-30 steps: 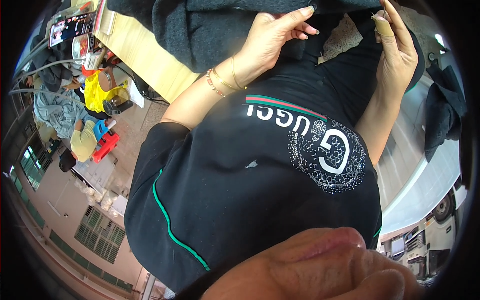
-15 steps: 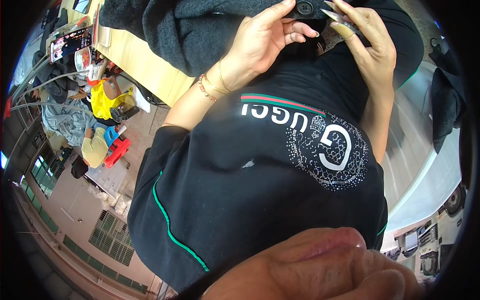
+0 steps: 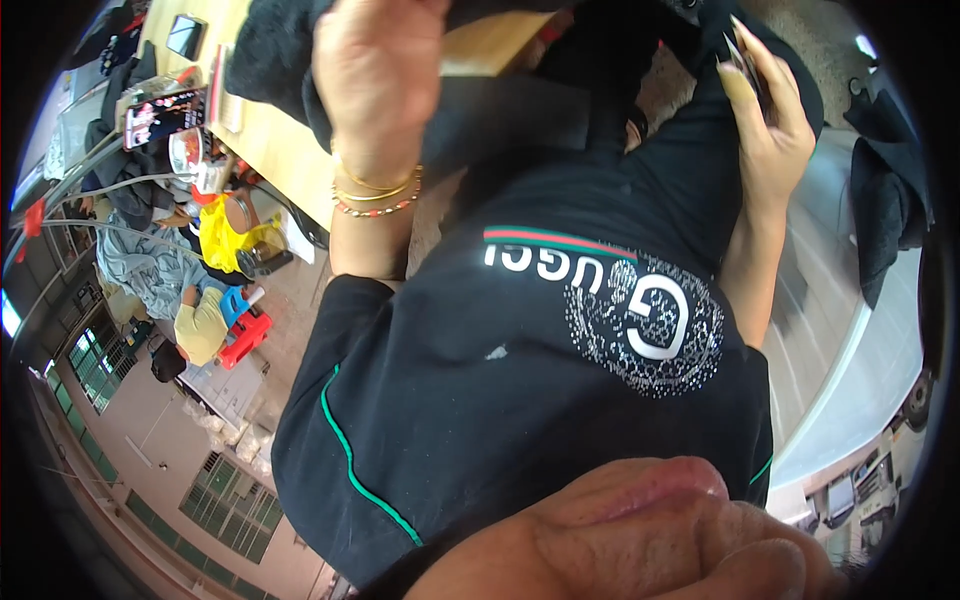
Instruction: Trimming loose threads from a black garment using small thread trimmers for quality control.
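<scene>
At the top of the view my left hand (image 3: 378,75) is raised over dark fuzzy fabric (image 3: 270,62) that lies on the wooden table. The hand is smeared by motion and its fingers run past the upper edge, so whether they grip the cloth is hidden. A blurred dark grey flap (image 3: 510,112) spreads to the right of that wrist; I cannot tell if it is part of the same garment. On the right, my right hand (image 3: 775,125) is closed around small pointed metal thread snips (image 3: 737,55), held above my dark trousers. A tan cover sits on its thumb.
The pale wooden table (image 3: 285,150) runs along the upper left, with a lit phone (image 3: 165,117) on a stand. Beyond are a yellow bag (image 3: 225,232), a red stool (image 3: 245,340) and a seated person (image 3: 200,325). White sheeting (image 3: 850,330) slopes at the right.
My left hand has swung left and up from near the button, and the dark garment has shifted with it. My right hand, still holding the snips, has moved slightly right and down.
</scene>
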A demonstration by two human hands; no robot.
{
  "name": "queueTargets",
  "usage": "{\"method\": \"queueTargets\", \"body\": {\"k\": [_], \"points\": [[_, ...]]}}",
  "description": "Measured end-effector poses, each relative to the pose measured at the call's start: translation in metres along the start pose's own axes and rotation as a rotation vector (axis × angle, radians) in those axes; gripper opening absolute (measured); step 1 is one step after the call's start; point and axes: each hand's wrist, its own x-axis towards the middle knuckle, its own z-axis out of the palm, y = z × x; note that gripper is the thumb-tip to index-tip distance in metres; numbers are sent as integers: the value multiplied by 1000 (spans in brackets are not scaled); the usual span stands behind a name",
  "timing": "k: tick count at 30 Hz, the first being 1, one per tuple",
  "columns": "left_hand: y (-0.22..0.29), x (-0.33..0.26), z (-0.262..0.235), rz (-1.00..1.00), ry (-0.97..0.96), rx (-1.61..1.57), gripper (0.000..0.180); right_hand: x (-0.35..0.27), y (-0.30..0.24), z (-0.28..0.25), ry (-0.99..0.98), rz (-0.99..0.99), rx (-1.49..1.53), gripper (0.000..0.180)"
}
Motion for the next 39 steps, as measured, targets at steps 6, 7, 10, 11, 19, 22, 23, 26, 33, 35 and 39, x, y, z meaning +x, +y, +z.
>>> {"method": "queueTargets", "body": {"k": [6,7,10,11,19,22,23,26,33,35,39], "points": [[69,54,-38,197,185,603,29,3,-1,-2,81,46,32,36],[71,56,-44,179,132,594,30,3,-1,-2,67,45,36,36],[56,49,-44,118,280,642,35,2,-2,0,29,105,28,38],[48,51,-47,95,282,645,37,0,3,-1,35,111,30,38],[64,44,-55,76,202,650,38,5,4,4,-1,154,44,38],[63,45,-58,78,204,653,38,6,4,6,-23,145,12,38],[63,45,-58,75,205,653,38,6,5,6,-24,147,22,39],[60,44,-57,70,189,658,40,7,5,8,-29,149,33,39],[31,44,-36,111,251,853,39,6,3,14,-77,183,83,40],[29,54,-54,247,-235,856,49,6,1,17,-92,177,82,39],[2,72,-3,393,365,2073,51,5,6,14,-90,178,57,40]]}}
